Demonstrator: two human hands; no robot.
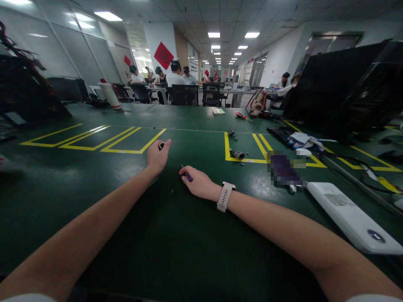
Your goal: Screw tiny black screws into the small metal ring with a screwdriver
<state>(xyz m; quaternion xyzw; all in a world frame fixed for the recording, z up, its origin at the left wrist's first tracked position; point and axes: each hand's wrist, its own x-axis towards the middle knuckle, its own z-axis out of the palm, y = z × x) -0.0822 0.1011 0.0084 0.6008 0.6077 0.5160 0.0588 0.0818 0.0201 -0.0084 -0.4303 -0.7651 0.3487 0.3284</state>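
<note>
Left forearm (pixel 103 218): bare, long and tapering; enters from 8 o'clock, reaching toward 1 to 2 o'clock. Left hand (pixel 156 157): bare, compact, fingers curled inward in a closed grip, thumb uppermost and directed near 1 o'clock. Right forearm (pixel 273 218): bare, tapering; enters from 4 o'clock, directed toward 10 o'clock. Right hand (pixel 197 183): bare, rounded, back facing up, thumb and forefinger drawn together in a pinch. Left hand lies at 10 o'clock from right hand; both near, not touching.
</note>
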